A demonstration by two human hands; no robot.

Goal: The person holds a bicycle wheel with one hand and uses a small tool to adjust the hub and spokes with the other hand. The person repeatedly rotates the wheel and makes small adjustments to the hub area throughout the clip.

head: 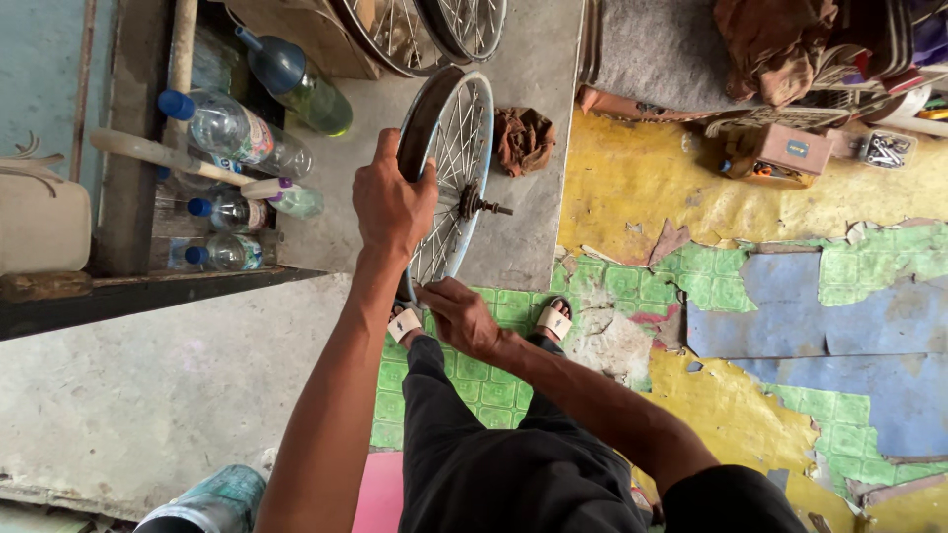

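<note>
Steel spokes and a pale blue rim make up the bicycle wheel (449,178) that stands upright on its edge between the person's feet, its axle stub pointing right. Fingers of the left hand (392,197) curl tight over the top of the rim, thumb on the near side, clamped on the dark band around it. Lower down, the right hand (456,316) meets the bottom of the rim, fingers pressed together and bent toward the spokes; whether they pinch a spoke or only touch the rim cannot be told. Both feet wear white slide sandals (553,318) with a small dark mark on the strap, resting on green patterned floor covering (494,380) that is torn, with yellow and blue patches showing further right. Just behind the wheel a brown rag (521,138) lies crumpled on the grey concrete. More spoked wheels (425,30) lean at the top edge. To the left, a dark shelf (133,197) holds clear plastic bottles with blue caps (232,128), one greenish bottle (301,84) with a blue top, and a small white bottle with a purple cap (281,192); their labels are too small to make out. At upper right sit a small brown cardboard box with a blue label (790,148) and a clear tray of metal parts (886,148).
</note>
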